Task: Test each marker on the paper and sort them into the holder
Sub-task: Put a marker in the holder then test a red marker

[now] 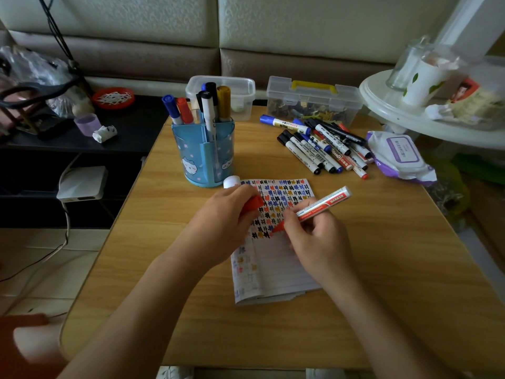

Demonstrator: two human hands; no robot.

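My right hand (318, 236) grips a red marker (321, 205), white-bodied, with its red tip on the paper (276, 258). The upper part of that paper is covered in black, blue and red test marks. My left hand (226, 222) rests on the paper's left side and holds the red cap (252, 203). A blue holder (203, 151) stands beyond the paper with several markers upright in it. To the right, a pile of loose markers (322, 144) lies on the table (382, 269).
A small white round object (231, 181) lies by the holder's base. Two clear plastic boxes (314, 102) sit at the table's far edge. A purple wet-wipes pack (399, 157) lies at the right edge. A white stand (426, 105) with cups is at right.
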